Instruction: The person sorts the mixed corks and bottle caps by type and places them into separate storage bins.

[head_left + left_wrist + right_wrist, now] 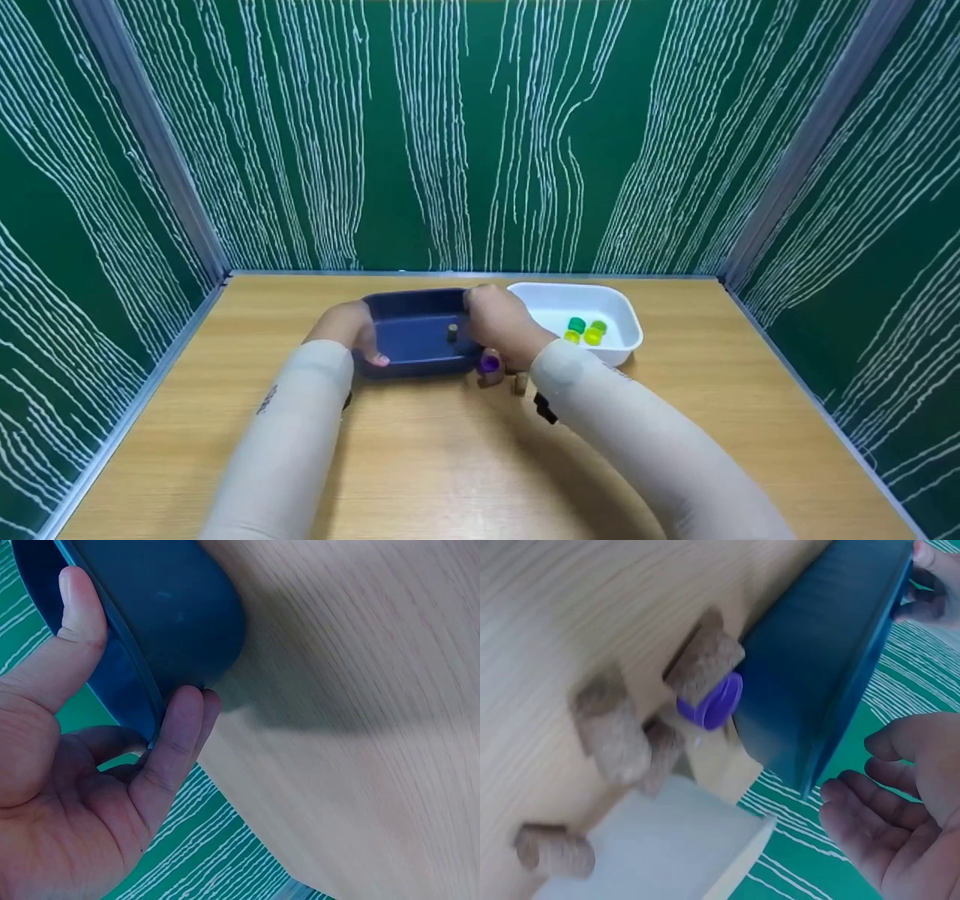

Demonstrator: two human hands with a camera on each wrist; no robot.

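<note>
My left hand (345, 330) (90, 757) grips the left end of a dark blue tray (420, 367) (165, 607), thumb over the rim and fingers against the outside. The tray appears tilted; one small cork (452, 333) is inside it. At the tray's right end is my right hand (506, 322) (900, 810), fingers loosely bent close to the rim; contact is unclear. A purple cap (489, 364) (720, 701) and several corks (520, 385) (622, 746) lie outside the tray, below my right hand in the head view, blurred in the right wrist view.
To the right stands a white tray (634, 330) (660, 840) holding several green and yellow caps (593, 336). Both trays are near the back edge of the wooden table (435, 465). Green panels (510, 150) with white lines enclose the back and sides.
</note>
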